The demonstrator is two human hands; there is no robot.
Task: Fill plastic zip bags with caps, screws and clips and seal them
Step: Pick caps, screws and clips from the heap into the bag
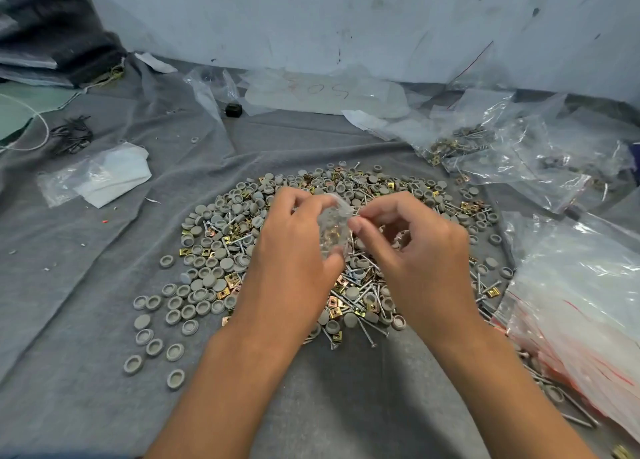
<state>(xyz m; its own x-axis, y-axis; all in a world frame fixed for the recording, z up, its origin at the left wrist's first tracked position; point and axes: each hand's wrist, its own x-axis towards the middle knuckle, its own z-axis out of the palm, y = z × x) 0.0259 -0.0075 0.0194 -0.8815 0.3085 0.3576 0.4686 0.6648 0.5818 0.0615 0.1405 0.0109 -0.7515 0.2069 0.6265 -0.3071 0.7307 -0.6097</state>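
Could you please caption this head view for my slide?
Both hands, left hand and right hand, hold a small zip bag over a pile of caps, screws and clips.

Both hands (294,247) (412,250) hold zip bag (333,231).

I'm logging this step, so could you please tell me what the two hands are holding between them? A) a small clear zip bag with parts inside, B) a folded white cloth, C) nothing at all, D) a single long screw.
A: the left hand and right hand pinch a small clear zip bag showing brass-coloured parts, above the pile of caps, screws and clips.
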